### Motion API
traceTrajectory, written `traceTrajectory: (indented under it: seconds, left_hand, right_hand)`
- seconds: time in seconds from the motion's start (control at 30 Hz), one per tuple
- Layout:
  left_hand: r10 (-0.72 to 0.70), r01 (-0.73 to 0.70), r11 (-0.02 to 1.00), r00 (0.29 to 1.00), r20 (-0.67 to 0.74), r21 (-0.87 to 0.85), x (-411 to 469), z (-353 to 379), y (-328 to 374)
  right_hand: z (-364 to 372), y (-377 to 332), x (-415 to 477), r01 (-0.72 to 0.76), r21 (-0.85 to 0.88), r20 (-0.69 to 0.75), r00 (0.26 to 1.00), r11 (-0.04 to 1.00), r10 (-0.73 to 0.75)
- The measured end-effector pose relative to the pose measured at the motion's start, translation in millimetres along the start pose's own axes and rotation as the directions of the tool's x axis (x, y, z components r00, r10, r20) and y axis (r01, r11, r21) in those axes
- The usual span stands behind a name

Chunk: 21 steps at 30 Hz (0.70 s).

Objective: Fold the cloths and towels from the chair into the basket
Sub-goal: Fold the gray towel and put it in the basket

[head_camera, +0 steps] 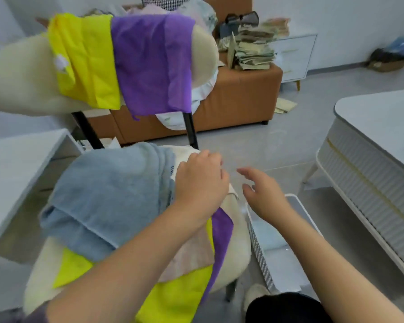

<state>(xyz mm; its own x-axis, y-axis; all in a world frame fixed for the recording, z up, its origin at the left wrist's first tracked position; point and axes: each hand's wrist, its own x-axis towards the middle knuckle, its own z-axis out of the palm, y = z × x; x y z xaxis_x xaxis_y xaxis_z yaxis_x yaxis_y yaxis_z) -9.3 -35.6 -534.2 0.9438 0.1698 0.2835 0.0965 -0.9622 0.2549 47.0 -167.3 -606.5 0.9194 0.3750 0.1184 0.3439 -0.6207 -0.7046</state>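
Note:
A cream chair [239,241] holds a pile of cloths on its seat: a grey-blue towel [107,194] on top, with a pink cloth [191,255], a purple cloth [222,231] and yellow cloths [180,297] under it. Over the chair's backrest hang a yellow cloth [84,59] and a purple cloth [152,64]. My left hand [201,180] rests on the pile at the towel's right edge, fingers curled down; whether it pinches cloth is hidden. My right hand [261,192] hovers open just right of the seat, above the white slatted basket [261,250] on the floor.
A white desk [21,164] stands at the left. An orange sofa [238,94] behind the chair carries stacked folded cloths [254,50]. A white low table [371,155] stands at the right. Bare grey floor lies between the sofa, the basket and the table.

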Motion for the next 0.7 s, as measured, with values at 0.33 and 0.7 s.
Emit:
traceTrajectory:
  seconds: [0.33, 0.7]
  left_hand:
    - [-0.056, 0.01, 0.982, 0.969, -0.24, -0.191, -72, -46, -143]
    - [0.324, -0.302, 0.943, 0.928, 0.186, -0.137, -85, -40, -187]
  right_hand:
    - [67, -131, -16, 0.138, 0.145, -0.072, 0.989, 0.98, -0.129]
    - [104, -122, -22, 0.119, 0.145, -0.152, 0.984, 0.982, -0.097]
